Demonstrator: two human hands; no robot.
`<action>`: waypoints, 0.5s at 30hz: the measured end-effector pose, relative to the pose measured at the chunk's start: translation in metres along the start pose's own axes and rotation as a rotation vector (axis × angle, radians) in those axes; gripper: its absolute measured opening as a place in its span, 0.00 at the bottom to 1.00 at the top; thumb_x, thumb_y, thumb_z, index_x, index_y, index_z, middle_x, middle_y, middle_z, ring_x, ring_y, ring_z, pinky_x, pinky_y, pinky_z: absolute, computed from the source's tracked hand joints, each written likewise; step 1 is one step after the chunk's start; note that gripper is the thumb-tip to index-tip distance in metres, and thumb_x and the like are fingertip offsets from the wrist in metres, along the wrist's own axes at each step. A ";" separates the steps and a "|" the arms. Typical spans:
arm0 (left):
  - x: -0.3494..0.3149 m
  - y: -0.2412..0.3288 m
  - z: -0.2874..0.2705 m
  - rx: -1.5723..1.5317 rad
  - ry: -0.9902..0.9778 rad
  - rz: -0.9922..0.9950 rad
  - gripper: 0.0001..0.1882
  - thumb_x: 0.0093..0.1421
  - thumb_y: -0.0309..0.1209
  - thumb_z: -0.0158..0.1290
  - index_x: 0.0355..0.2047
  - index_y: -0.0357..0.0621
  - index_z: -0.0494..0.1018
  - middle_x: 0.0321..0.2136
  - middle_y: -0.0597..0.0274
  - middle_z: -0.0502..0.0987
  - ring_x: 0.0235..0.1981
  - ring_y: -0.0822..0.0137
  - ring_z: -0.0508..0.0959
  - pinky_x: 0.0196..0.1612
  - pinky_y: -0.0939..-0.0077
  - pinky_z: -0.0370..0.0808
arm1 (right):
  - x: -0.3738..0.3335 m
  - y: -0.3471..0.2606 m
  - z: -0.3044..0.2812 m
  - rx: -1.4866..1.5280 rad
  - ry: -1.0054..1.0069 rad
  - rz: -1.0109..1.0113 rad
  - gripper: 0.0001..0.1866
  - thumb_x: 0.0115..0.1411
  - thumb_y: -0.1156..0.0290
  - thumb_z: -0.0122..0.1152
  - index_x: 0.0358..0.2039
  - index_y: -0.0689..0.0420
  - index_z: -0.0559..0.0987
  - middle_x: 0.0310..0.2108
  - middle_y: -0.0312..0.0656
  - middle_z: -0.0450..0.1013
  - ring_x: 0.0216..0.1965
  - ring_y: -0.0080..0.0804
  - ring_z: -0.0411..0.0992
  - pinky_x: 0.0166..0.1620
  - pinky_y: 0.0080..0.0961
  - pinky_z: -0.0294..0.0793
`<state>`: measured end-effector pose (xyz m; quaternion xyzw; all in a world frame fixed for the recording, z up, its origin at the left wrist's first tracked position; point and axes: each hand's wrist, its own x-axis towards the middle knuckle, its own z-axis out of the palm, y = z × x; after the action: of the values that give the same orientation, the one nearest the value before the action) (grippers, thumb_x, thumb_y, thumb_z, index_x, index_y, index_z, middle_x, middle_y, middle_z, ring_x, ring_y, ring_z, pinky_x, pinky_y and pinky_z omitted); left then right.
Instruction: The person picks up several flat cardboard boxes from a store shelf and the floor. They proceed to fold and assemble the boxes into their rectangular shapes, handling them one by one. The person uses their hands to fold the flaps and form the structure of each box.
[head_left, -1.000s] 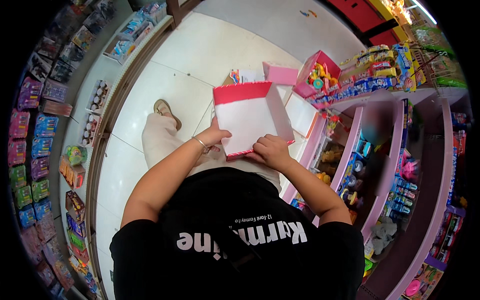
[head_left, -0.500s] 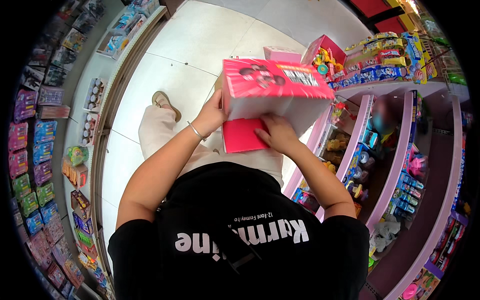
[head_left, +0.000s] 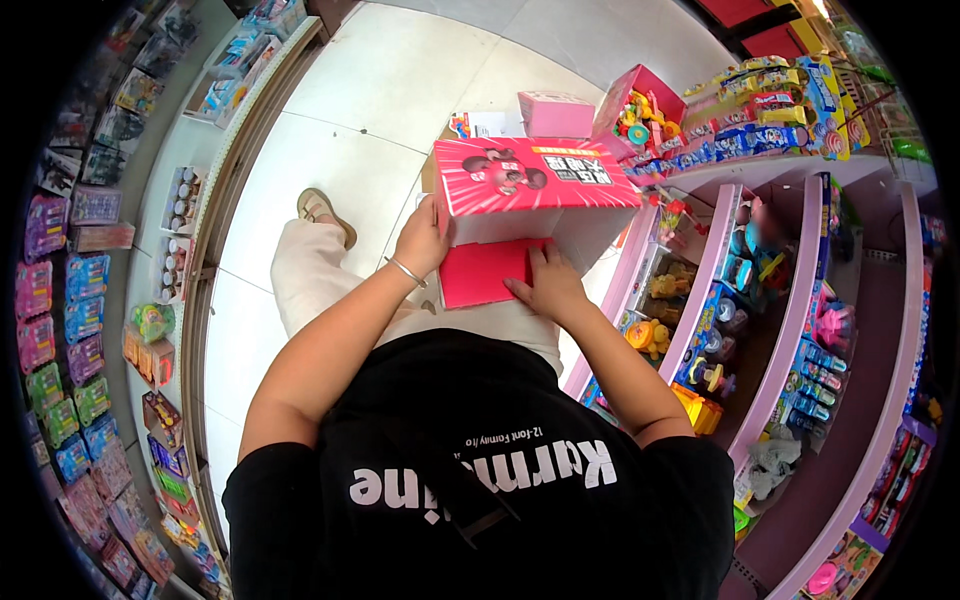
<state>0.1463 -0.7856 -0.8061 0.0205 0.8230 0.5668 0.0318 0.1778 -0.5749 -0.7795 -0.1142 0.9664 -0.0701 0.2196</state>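
Box writing: red box [head_left: 540,200], lg dark/white characters nr R end of printed face, yellow strip w/ sm. text by far edge, grp of cartoon heads to L.
Shirt: black shirt [head_left: 480,390], white lettering across chest, upside down in view, partly hidden.
L hand [head_left: 424,238]: clamped on box's L side; 1 thin bangle [head_left: 405,270] at wrist.
R hand [head_left: 557,285]: fingers laid on R end of box's pink flap [head_left: 485,272]; can't tell if pinching it.
Box loc.: held in front of torso, over lap, hollow side twd person, pale inside; L of toy shelf.
Held qty: 1 box, 2 hands at it.
Beyond box: 1 pink carton [head_left: 556,117], 1 open toy bin [head_left: 614,140] at L end of toy shelf's top, 1 white card [head_left: 495,124] partly behind box.
Toy shelf [head_left: 868,370]: lavender edges, several tiers, candy packs [head_left: 745,145] along top, mixed toys below.
L shelf [head_left: 240,125]: perforated R edge; 2 jar trays [head_left: 182,197] nr that edge.
Floor [head_left: 290,180]: cream tiles, thin joints; 1 tan shoe [head_left: 325,216] on it.
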 end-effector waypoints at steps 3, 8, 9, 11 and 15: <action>0.000 -0.008 -0.007 0.092 -0.124 -0.071 0.15 0.51 0.27 0.44 0.39 0.37 0.60 0.30 0.42 0.70 0.33 0.46 0.70 0.34 0.63 0.67 | -0.002 -0.001 -0.010 0.121 -0.025 0.045 0.35 0.47 0.51 0.52 0.49 0.65 0.59 0.49 0.61 0.54 0.49 0.52 0.58 0.50 0.34 0.59; -0.008 0.015 -0.018 0.229 -0.130 -0.085 0.16 0.49 0.28 0.46 0.38 0.38 0.60 0.28 0.45 0.71 0.31 0.47 0.72 0.32 0.61 0.68 | -0.022 0.003 -0.022 0.327 -0.001 0.091 0.31 0.48 0.56 0.51 0.47 0.67 0.61 0.48 0.61 0.57 0.47 0.52 0.60 0.49 0.34 0.60; -0.009 0.026 -0.019 0.324 -0.143 -0.130 0.16 0.48 0.29 0.47 0.37 0.38 0.60 0.28 0.46 0.71 0.31 0.48 0.72 0.31 0.62 0.68 | -0.024 0.012 -0.019 0.438 -0.054 0.132 0.30 0.48 0.57 0.50 0.46 0.66 0.62 0.48 0.60 0.57 0.48 0.51 0.60 0.48 0.34 0.60; -0.011 0.058 -0.014 0.513 -0.163 -0.222 0.16 0.46 0.31 0.48 0.35 0.39 0.61 0.28 0.47 0.72 0.30 0.50 0.73 0.31 0.63 0.69 | -0.022 0.027 -0.011 0.549 -0.145 0.187 0.28 0.48 0.59 0.50 0.46 0.65 0.63 0.47 0.59 0.58 0.47 0.49 0.60 0.49 0.33 0.61; -0.022 0.093 0.005 0.581 -0.225 0.073 0.15 0.42 0.31 0.50 0.30 0.40 0.62 0.24 0.53 0.71 0.26 0.56 0.73 0.28 0.65 0.70 | 0.007 0.069 0.059 0.297 0.505 -0.372 0.17 0.53 0.69 0.47 0.45 0.57 0.65 0.43 0.44 0.66 0.44 0.38 0.64 0.46 0.30 0.63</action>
<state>0.1681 -0.7492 -0.7201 0.1209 0.9405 0.3030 0.0948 0.1847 -0.5155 -0.8473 -0.2341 0.9321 -0.2750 -0.0286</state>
